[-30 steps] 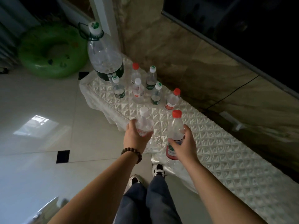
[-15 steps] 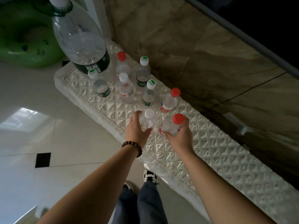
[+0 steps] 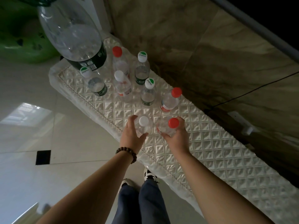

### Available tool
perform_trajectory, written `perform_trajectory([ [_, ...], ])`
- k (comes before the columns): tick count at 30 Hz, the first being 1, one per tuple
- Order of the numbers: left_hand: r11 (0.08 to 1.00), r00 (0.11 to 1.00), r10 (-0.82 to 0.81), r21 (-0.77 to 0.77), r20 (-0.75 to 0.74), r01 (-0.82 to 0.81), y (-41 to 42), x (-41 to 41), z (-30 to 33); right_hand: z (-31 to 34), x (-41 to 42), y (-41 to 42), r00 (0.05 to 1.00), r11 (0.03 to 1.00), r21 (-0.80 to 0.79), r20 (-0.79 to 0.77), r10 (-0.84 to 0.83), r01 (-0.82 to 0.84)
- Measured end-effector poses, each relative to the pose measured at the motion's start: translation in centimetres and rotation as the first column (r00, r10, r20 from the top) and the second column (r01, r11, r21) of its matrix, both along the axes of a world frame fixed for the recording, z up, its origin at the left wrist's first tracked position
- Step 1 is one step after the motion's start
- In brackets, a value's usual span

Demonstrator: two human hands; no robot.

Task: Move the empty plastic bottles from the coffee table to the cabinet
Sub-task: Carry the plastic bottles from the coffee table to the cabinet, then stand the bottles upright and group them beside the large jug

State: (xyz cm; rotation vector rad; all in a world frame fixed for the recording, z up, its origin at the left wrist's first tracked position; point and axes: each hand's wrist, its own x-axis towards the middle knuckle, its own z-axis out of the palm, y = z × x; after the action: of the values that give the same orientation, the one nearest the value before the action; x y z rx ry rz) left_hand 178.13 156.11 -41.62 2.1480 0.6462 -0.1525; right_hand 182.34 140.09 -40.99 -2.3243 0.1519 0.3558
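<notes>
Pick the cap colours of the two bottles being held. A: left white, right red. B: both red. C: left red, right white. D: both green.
A: the left hand grips the white-capped bottle, and the right hand grips the red-capped bottle.

Red, white and green-and-white caps top clear bottles [image 3: 146, 96] on a cream diamond-quilted cover [image 3: 202, 143]; green ring [image 3: 19, 38] behind.

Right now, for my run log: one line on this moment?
left hand: grips white-capped clear plastic bottle | right hand: grips red-capped clear plastic bottle | over quilted white cabinet top
</notes>
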Motion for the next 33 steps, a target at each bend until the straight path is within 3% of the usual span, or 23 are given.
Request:
perform_trajectory([
  [8, 1.000, 0.998, -0.025, 0.018, -0.053, 0.026, -0.2, -0.8, 5.7, 5.8, -0.2, -1.0, 0.996, 0.996, 0.063, -0.062, 0.069, -0.065],
  [18, 0.967, 0.990, 0.136, 0.212, 0.030, -0.140, 2.3, -0.3, 14.9, 15.7, 1.7, 0.5, 0.945, 0.944, 0.054, 0.058, 0.321, -0.324],
  [26, 0.935, 0.949, 0.311, 0.165, 0.050, -0.315, 8.1, 1.2, 15.1, 18.0, 7.1, 6.7, 0.889, 0.898, -0.015, 0.134, 0.437, -0.439],
  [33, 0.935, 0.939, 0.342, 0.086, 0.025, -0.343, 14.3, 5.2, 12.9, 17.7, 13.7, 15.2, 0.859, 0.864, -0.068, 0.088, 0.504, -0.499],
])
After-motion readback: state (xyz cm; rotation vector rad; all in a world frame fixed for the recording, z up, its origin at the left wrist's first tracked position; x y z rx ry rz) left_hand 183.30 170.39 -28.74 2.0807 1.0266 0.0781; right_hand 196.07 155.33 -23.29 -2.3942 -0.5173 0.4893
